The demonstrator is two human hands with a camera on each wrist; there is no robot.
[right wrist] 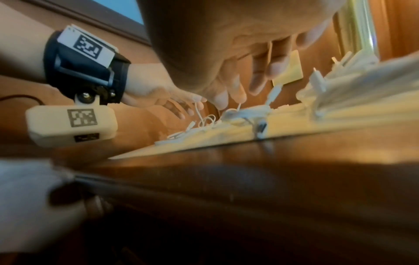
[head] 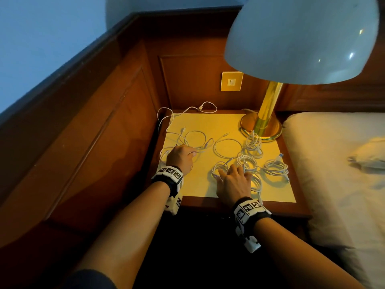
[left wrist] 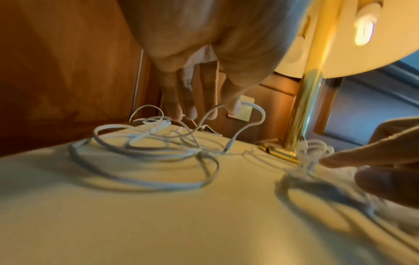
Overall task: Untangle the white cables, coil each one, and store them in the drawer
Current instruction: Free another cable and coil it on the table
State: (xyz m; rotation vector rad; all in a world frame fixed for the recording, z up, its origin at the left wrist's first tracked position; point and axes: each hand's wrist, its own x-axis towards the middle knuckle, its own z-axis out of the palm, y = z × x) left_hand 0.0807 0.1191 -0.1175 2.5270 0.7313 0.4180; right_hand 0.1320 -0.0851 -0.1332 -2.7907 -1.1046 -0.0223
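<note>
The left hand [head: 180, 157] reaches down with its fingers [left wrist: 174, 100] fairly straight and spread, the tips touching a loose white cable tangle [head: 187, 140] that sprawls on the nightstand top [head: 200, 184]; whether any strand is pinched between the tips cannot be told. From under this hand the tangle runs away from the wrist, with one long strand looping off the far edge toward the wood-panelled wall [head: 104, 122]. The right hand [head: 232, 184] lies flat with its fingers extended and spread, resting on a coiled white cable [head: 218, 168] just beyond its fingertips; it grips nothing that shows. Past the right hand's knuckles sit more coiled cables: one [head: 246, 161] touching the fingertips, one [head: 276, 168] to its outer side, and one [head: 253, 144] farther off against the brass lamp base [head: 260, 127]. Between the two hands lies a single open loop of cable [head: 228, 147]. Above the right hand hangs the pale lamp shade [head: 300, 38], and beyond its outer side lies a bed with a white pillow [head: 333, 163]. A wall switch plate [head: 231, 81] is mounted far ahead of both hands.
</note>
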